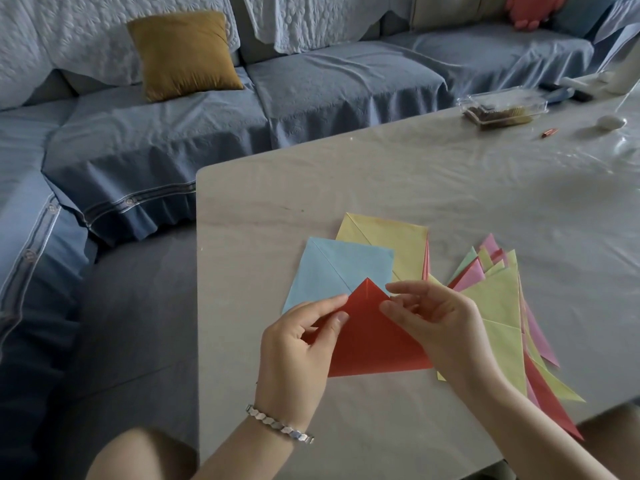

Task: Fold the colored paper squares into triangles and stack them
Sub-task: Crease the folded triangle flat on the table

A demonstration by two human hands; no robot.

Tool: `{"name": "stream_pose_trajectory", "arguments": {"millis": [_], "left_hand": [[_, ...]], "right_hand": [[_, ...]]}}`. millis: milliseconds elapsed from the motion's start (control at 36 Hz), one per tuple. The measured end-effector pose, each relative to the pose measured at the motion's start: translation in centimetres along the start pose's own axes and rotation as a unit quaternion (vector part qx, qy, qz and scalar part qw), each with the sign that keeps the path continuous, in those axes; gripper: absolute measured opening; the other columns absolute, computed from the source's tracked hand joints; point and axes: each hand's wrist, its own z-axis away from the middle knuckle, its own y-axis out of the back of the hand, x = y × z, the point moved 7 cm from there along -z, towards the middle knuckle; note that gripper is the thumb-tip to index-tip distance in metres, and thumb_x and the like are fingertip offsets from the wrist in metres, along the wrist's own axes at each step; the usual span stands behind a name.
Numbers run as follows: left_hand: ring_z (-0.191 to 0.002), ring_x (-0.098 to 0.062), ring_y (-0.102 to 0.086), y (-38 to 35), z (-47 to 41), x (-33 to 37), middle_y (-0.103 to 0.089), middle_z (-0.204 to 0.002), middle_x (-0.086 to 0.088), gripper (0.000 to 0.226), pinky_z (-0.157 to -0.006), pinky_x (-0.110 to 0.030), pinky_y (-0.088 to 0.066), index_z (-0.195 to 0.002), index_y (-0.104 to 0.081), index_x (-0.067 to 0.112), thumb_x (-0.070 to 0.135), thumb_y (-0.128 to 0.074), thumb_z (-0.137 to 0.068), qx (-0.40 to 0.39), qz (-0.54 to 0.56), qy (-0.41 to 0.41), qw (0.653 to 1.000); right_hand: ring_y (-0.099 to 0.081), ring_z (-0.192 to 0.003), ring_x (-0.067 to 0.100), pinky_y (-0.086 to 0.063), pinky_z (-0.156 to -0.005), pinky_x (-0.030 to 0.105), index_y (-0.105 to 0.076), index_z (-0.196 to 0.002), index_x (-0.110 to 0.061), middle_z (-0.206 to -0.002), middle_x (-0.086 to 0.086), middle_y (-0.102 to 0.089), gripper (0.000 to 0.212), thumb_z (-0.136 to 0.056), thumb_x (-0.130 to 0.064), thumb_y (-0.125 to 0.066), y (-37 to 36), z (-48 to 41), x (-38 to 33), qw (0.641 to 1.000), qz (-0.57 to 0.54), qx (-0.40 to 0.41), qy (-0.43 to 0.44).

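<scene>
A bare knee [138, 455] shows at the bottom, close to the table [277, 202]. The left hand [298, 344] has a silver bracelet [280, 424] of small flat links on its wrist. Its fingers [325, 306] and thumb pinch the left edge of the red paper [374, 337]. The right hand [440, 327] hides the paper's right corner. Its fingers [405, 289] are bent, and the thumb and first finger pinch the right edge close to the tip.

The red paper is between the two hands, over the near part of the table. It is smooth and a bit shiny. It is a triangle with its point up, and a thin crease runs down from the point.

Just behind it lies a blue paper [332, 268], a flat square with a crease from corner to corner. The red tip covers its near corner. A yellow paper [391, 237] lies behind the blue one and partly under it.

To the right is a pile [498, 306] of folded triangles in green, pink, yellow and red. They fan out with long sharp points. The right hand covers part of the pile.

The table is pale with a round corner. Its top looks shiny and wrinkled at the far right. Far back on it stand a clear box [502, 107], a small orange stick [550, 134] and a white lump [611, 122].

A blue sofa [311, 81] with a soft bumpy cover wraps around the left and far side. A square mustard pillow [183, 53] leans on it.
</scene>
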Motion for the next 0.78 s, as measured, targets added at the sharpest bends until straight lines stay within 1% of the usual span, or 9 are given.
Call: {"name": "stream_pose_trajectory", "arguments": {"millis": [111, 194, 250, 389, 500, 611, 694, 722, 778], "left_hand": [[-0.06, 0.011, -0.056, -0.01, 0.04, 0.17, -0.066, -0.08, 0.031, 0.041, -0.06, -0.003, -0.041, -0.081, -0.064, 0.046, 0.006, -0.07, -0.077, 0.002, 0.003, 0.005, 1.0], [-0.062, 0.007, -0.06, 0.0, 0.15, 0.25, -0.067, -0.085, 0.026, 0.041, -0.061, -0.005, -0.043, -0.083, -0.065, 0.046, 0.006, -0.069, -0.078, 0.003, 0.003, 0.006, 1.0], [-0.064, 0.006, -0.061, -0.02, 0.21, 0.3, -0.067, -0.087, 0.025, 0.04, -0.062, -0.005, -0.044, -0.085, -0.065, 0.045, 0.007, -0.069, -0.078, 0.002, 0.001, 0.004, 1.0], [-0.066, 0.004, -0.061, -0.12, 0.16, 0.33, -0.066, -0.089, 0.023, 0.034, -0.062, -0.004, -0.042, -0.088, -0.068, 0.038, 0.006, -0.069, -0.078, -0.003, -0.012, -0.005, 1.0], [-0.066, 0.002, -0.061, -0.09, 0.14, 0.31, -0.065, -0.089, 0.022, 0.033, -0.062, -0.004, -0.042, -0.09, -0.068, 0.037, 0.006, -0.069, -0.078, -0.002, -0.028, -0.01, 1.0], [-0.066, 0.001, -0.061, -0.07, 0.11, 0.26, -0.065, -0.089, 0.022, 0.033, -0.062, -0.004, -0.043, -0.089, -0.068, 0.038, 0.006, -0.07, -0.078, -0.004, -0.04, -0.011, 0.999], [-0.061, 0.005, -0.06, -0.07, 0.06, -0.07, -0.068, -0.075, 0.021, 0.033, -0.059, -0.002, -0.041, -0.083, -0.068, 0.038, 0.006, -0.071, -0.077, -0.016, -0.04, 0.012, 0.999], [-0.06, 0.006, -0.059, -0.09, -0.01, -0.21, -0.067, -0.072, 0.021, 0.035, -0.058, -0.002, -0.041, -0.082, -0.066, 0.04, 0.007, -0.072, -0.076, -0.025, -0.041, 0.021, 0.999], [-0.057, 0.002, -0.058, -0.24, -0.21, -0.58, -0.066, -0.071, 0.018, 0.038, -0.057, -0.004, -0.041, -0.083, -0.062, 0.044, 0.009, -0.073, -0.075, -0.054, -0.041, 0.037, 0.997]], "right_hand": [[-0.047, -0.052, 0.001, -0.04, -0.053, 0.01, -0.074, -0.069, -0.029, -0.057, -0.009, -0.059, 0.02, -0.069, -0.009, -0.075, 0.12, 0.13, -0.26, 1.0, 0.02, 0.004, 0.012], [-0.045, -0.052, 0.002, -0.038, -0.053, 0.011, -0.074, -0.074, -0.034, -0.055, -0.01, -0.055, 0.023, -0.07, -0.011, -0.075, 0.17, 0.22, -0.27, 1.0, 0.026, 0.005, 0.01], [-0.044, -0.053, 0.003, -0.038, -0.053, 0.012, -0.074, -0.075, -0.035, -0.055, -0.008, -0.054, 0.024, -0.07, -0.011, -0.074, 0.18, 0.32, -0.31, 1.0, 0.026, 0.004, 0.008], [-0.048, -0.052, 0.003, -0.04, -0.053, 0.011, -0.074, -0.074, -0.035, -0.056, -0.008, -0.059, 0.023, -0.07, -0.012, -0.074, 0.17, 0.53, -0.37, 1.0, 0.021, 0.002, -0.003], [-0.051, -0.052, 0.002, -0.041, -0.053, 0.01, -0.074, -0.07, -0.037, -0.056, -0.007, -0.063, 0.026, -0.07, -0.011, -0.074, 0.16, 0.56, -0.56, 1.0, 0.016, 0.004, -0.005], [-0.048, -0.05, 0.001, -0.039, -0.052, 0.008, -0.074, -0.063, -0.036, -0.053, -0.01, -0.06, 0.03, -0.07, -0.008, -0.075, 0.22, 0.4, -0.35, 1.0, 0.025, 0.003, -0.007], [-0.046, -0.05, 0.0, -0.037, -0.052, 0.008, -0.072, -0.064, -0.034, -0.052, -0.011, -0.059, 0.028, -0.07, -0.007, -0.076, 0.09, 0.09, -0.19, 0.998, 0.054, -0.018, -0.012], [-0.046, -0.051, 0.0, -0.037, -0.052, 0.008, -0.072, -0.064, -0.034, -0.053, -0.011, -0.059, 0.027, -0.071, -0.008, -0.076, -0.05, -0.08, -0.11, 0.997, 0.072, -0.036, -0.016], [-0.047, -0.054, 0.001, -0.038, -0.055, 0.01, -0.072, -0.066, -0.034, -0.058, -0.014, -0.063, 0.023, -0.072, -0.013, -0.076, -0.72, -0.37, 0.12, 0.986, 0.128, -0.1, -0.029]]}}
